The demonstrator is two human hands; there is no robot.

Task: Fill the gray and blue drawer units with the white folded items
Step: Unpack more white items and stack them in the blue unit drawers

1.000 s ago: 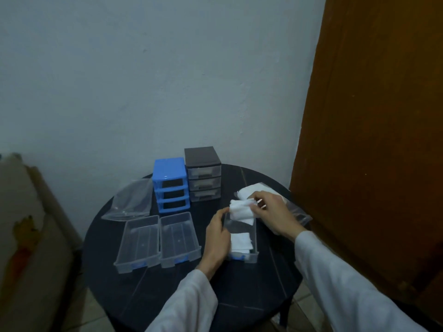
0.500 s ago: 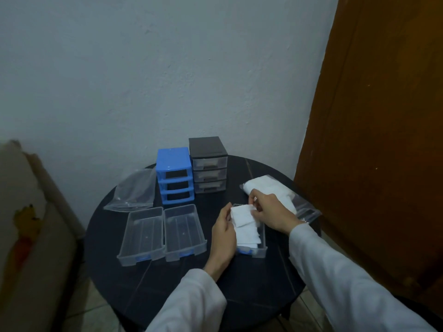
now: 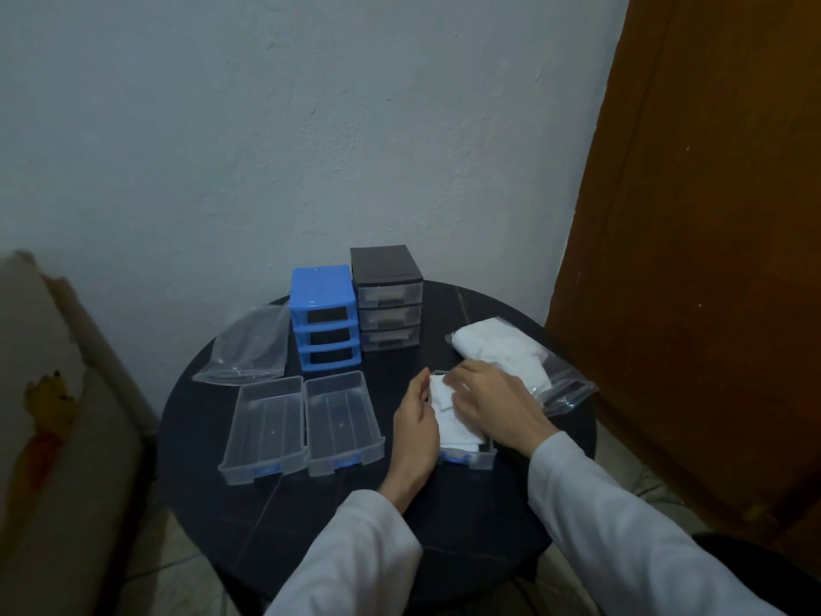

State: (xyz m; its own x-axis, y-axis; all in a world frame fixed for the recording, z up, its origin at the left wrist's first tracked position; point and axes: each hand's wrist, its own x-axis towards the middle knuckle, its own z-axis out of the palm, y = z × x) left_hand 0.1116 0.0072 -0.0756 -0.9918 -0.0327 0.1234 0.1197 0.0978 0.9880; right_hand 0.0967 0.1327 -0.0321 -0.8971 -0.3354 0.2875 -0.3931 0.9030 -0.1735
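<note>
My right hand lies flat over the white folded items, fingers spread and pressing them down into the clear drawer that sits on the round table, right of the two empty drawers. My left hand is at the drawer's left wall, thumb against the edge of the white stack; whether the fingers behind curl round the wall I cannot tell. I judge the stack to be soft, light and springy, liable to unfold or puff up above the rim, so flat pressure from above suits it better than a pinch at one corner. To lift a piece I would take it across the fold, thumb under and fingers on top, so the layers stay together. The drawer itself looks thin, light and slick, likely to skate on the table unless I steady it. More white pieces wait in the plastic bag just right of the drawer, and the blue unit and gray unit stand behind.
</note>
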